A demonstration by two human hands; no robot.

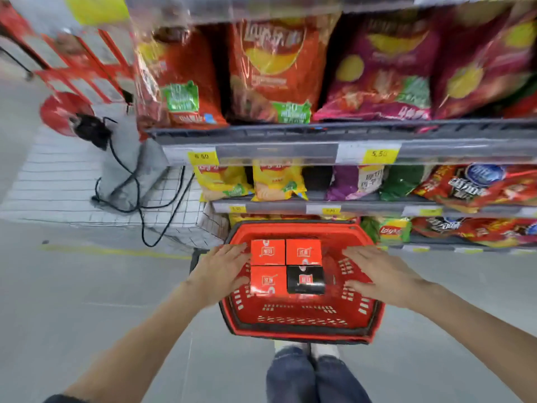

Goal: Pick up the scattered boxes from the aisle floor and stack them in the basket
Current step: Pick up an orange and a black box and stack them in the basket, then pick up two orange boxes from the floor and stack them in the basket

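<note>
While both hands (302, 274) hover spread and empty, three red boxes (267, 252) and one black box (305, 279) fill the basket (299, 318).

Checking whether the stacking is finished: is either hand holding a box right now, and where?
Neither grips one. The left hand lies flat against the boxes' left side; the right hand hovers open over the basket.

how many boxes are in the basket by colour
red boxes: 3
black box: 1
total: 4 showing on top in the red basket; any layer beneath is hidden
</note>
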